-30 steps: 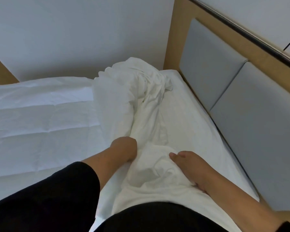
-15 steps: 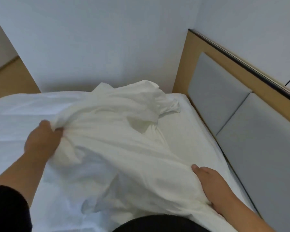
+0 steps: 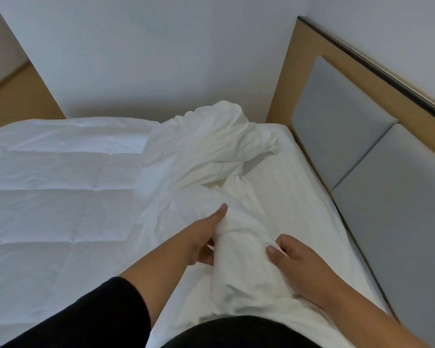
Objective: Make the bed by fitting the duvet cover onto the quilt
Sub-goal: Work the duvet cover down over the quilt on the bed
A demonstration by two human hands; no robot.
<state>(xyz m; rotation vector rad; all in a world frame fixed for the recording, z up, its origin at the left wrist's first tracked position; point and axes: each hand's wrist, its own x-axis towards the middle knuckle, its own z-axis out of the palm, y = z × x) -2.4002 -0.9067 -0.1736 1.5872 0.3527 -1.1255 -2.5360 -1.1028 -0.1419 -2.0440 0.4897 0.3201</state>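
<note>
White walls meet in a corner behind the bed, and along the right side runs a tan wooden headboard [image 3: 284,79] set with grey padded panels [image 3: 337,126]. Beige flooring [image 3: 15,96] shows at the far left beyond the bed. Spread flat across the left and middle of the mattress lies the white quilt [image 3: 55,192], its stitched channels showing as long soft ridges. Along the right side of the bed, between the quilt and the headboard, the white duvet cover [image 3: 211,151] is bunched into a long rumpled roll; its far end is heaped high near the wall corner, and the near end runs down toward the person's body. A bare strip of white bed sheet [image 3: 299,197] lies between the roll and the headboard. Both hands meet on the near part of the roll. The left hand [image 3: 201,237], coming out of a black sleeve [image 3: 86,315], grips the fabric from the left side, thumb stretched up along the cloth and fingers curled under it. The right hand [image 3: 296,259] clutches the roll from the right, thumb and forefinger pinching a fold while the other fingers are buried in the cloth. Dark clothing fills the bottom edge of the view.
</note>
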